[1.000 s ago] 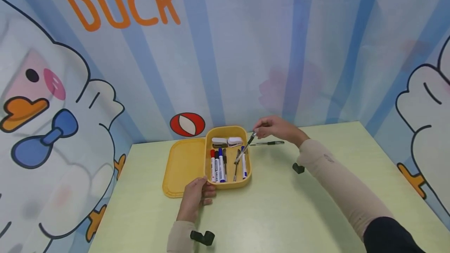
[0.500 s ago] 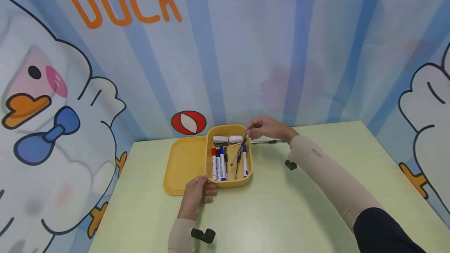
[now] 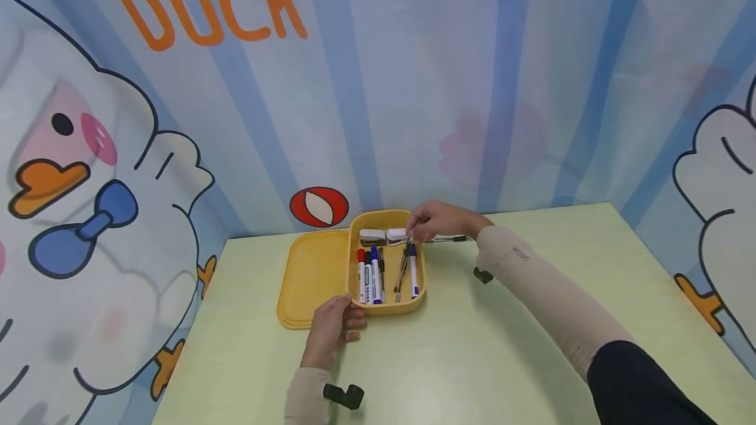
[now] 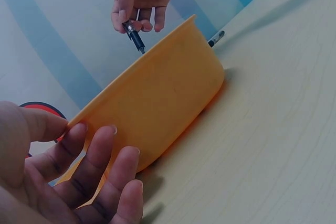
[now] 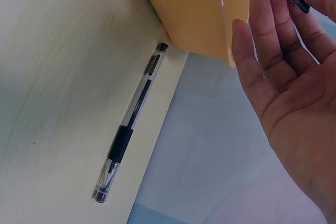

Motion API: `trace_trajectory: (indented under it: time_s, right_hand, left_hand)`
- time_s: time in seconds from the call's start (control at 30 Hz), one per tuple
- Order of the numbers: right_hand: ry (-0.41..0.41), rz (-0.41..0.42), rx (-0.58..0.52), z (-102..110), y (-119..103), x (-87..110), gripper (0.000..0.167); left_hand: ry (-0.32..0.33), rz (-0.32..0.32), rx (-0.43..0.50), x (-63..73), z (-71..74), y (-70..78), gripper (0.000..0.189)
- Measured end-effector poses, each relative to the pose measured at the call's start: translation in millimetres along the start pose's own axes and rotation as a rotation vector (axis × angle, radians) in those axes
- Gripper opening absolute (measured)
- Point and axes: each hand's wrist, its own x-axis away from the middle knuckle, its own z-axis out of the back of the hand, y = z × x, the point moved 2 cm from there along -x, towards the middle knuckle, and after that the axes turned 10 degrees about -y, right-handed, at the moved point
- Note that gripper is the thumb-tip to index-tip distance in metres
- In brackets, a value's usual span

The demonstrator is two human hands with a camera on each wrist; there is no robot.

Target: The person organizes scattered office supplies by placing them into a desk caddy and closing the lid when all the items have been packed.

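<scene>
My left hand (image 3: 333,328) pinches the near-left rim of an open yellow plastic box (image 3: 386,310) between thumb and index finger; the other fingers spread beside its wall in the left wrist view. My right hand (image 3: 440,220), over the box's right rim, holds a clear gel pen (image 4: 136,40) with a black grip by its capped end, tip down into the box. Inside lie red, black and blue markers (image 3: 375,277) with a dark pen on the left, and another pen (image 3: 401,277) beside a blue-capped marker (image 3: 414,274) on the right.
A yellow lid (image 3: 307,281) lies left of the box. Another black-grip gel pen (image 5: 128,129) rests on the table just right of the box, near the back edge. Two small white items (image 3: 372,236) sit at the box's far end. A printed curtain (image 3: 413,84) hangs behind.
My right hand has moved left and a little down with its pen, from right of the box to over its right side. My left hand stays at the rim.
</scene>
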Motion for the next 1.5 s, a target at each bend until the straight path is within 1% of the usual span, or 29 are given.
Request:
trace_trajectory:
  time_s: [0.17, 0.33, 0.5, 0.67, 0.9, 1.1, 1.23, 1.4, 1.5]
  right_hand:
    - [-0.026, -0.017, 0.054, -1.4, -3.6, -5.4, 0.016]
    - [-0.065, -0.026, 0.154, -4.0, -9.4, -10.6, 0.017]
    - [-0.091, -0.056, 0.184, -7.4, -14.8, -17.4, 0.020]
    - [-0.067, -0.067, 0.208, -10.0, -18.3, -24.8, 0.022]
    - [-0.047, -0.070, 0.205, -16.3, -17.0, -36.3, 0.026]
    - [-0.010, -0.071, 0.176, -21.3, -16.9, -39.9, 0.026]
    - [0.000, -0.074, 0.166, -24.7, -16.0, -41.7, 0.025]
    - [0.006, -0.080, 0.172, -26.9, -16.5, -45.5, 0.028]
    - [0.018, -0.102, 0.187, -27.2, -15.8, -49.2, 0.032]
  left_hand:
    - [-0.001, -0.003, 0.003, 0.0, -0.2, -0.2, 0.035]
    - [0.001, -0.006, 0.008, -0.8, 0.4, -1.3, 0.035]
    - [0.004, -0.007, 0.008, -1.6, 0.4, -1.9, 0.035]
    - [0.000, -0.013, 0.004, -1.9, -0.6, -0.5, 0.036]
    - [0.005, -0.015, 0.004, -2.0, 0.3, -1.0, 0.034]
    - [0.002, -0.021, 0.009, -2.1, 0.7, -2.0, 0.034]
    - [0.004, -0.025, 0.013, -2.1, 0.6, -2.5, 0.034]
    - [0.006, -0.034, 0.012, -1.9, 0.4, -2.6, 0.034]
    - [0.004, -0.037, 0.012, -2.0, 0.8, -2.6, 0.034]
